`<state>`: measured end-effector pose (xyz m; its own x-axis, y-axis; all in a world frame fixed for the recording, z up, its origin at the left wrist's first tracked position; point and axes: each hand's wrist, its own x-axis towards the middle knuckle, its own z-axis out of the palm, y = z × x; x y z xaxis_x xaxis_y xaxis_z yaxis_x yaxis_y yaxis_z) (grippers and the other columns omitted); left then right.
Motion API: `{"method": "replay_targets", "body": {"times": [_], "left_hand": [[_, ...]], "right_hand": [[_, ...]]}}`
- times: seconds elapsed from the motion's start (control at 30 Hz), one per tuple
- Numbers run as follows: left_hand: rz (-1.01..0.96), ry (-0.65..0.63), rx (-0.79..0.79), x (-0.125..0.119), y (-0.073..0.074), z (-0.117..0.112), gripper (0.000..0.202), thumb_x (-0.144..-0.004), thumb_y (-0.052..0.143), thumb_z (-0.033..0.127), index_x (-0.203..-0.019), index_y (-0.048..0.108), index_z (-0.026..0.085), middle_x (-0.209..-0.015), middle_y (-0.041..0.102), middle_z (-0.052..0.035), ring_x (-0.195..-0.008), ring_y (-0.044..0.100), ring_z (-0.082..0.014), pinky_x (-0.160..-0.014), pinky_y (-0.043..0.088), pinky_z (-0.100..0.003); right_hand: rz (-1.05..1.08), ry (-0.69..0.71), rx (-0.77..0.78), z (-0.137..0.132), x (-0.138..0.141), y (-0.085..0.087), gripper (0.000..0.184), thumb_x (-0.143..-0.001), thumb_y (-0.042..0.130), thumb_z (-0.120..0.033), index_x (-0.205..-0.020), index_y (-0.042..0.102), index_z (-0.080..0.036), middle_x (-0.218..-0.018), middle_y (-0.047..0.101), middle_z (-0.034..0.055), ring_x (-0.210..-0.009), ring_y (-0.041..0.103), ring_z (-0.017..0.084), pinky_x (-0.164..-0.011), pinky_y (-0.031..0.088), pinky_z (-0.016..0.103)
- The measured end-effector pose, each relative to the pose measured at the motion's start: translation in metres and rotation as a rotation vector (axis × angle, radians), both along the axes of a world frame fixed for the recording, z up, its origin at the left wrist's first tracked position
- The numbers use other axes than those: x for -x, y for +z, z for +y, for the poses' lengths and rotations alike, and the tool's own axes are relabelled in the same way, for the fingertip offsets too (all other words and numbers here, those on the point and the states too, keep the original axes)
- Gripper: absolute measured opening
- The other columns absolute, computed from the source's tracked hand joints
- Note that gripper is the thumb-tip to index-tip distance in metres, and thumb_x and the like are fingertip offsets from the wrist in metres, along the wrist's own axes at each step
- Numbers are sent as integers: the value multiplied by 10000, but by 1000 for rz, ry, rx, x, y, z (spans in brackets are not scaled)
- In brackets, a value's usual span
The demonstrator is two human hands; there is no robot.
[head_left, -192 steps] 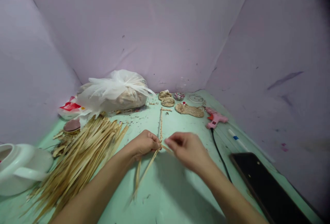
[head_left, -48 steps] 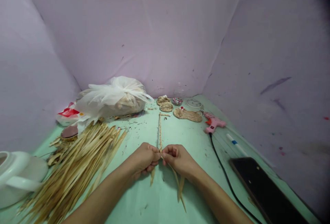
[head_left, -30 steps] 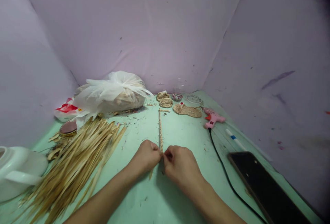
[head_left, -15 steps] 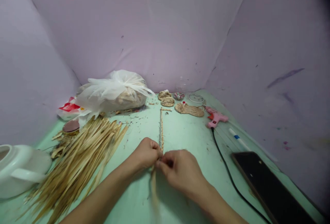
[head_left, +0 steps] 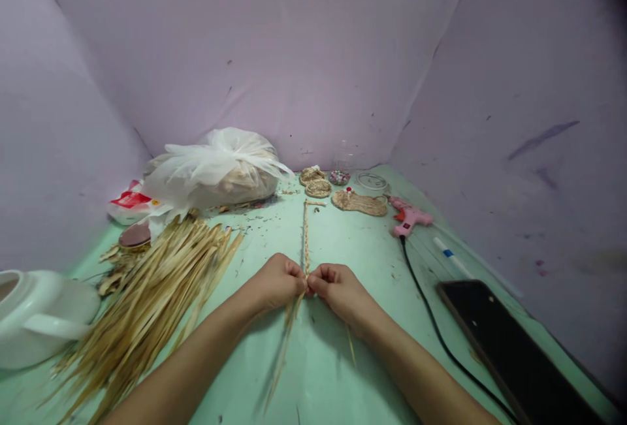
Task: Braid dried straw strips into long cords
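Note:
A thin straw braid point(head_left: 306, 232) runs straight away from me across the green table point(head_left: 353, 360). My left hand point(head_left: 275, 281) and my right hand point(head_left: 337, 288) meet at its near end, both closed in a pinch on the braid's loose strands. The unbraided straw strands point(head_left: 287, 340) trail toward me from under the hands, one on the left and a thinner one point(head_left: 351, 345) under my right wrist. The fingertips of both hands touch each other at the braid.
A big pile of straw strips point(head_left: 147, 294) lies at left, with a white kettle point(head_left: 39, 314) beyond it. At the back are a white plastic bag point(head_left: 215, 167), woven straw pieces point(head_left: 360, 202) and a pink glue gun point(head_left: 409, 217) with black cord point(head_left: 431, 320). A dark phone point(head_left: 509, 340) lies at right.
My right hand has drawn back from over the braid's end to its right side. The loose strands have shifted and now trail left of centre. The view has tilted slightly.

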<state>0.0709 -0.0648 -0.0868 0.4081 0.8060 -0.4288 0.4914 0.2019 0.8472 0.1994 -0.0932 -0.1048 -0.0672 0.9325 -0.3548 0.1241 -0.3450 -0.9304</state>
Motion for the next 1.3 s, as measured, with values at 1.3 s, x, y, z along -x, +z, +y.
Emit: {"method": "replay_targets", "body": {"times": [1.3], "left_hand": [[624,12,-455,-5,25,-20,194,-648,500,267,-574,636,151,-513,516,-40,-518,460,-143,-495,282,-246]], "right_hand": [[183,-46,8,0,-1,-2,50,-585,551,-140,-544,571,-117,-501,558,-5,-488,459,68,-506,329,195]]}}
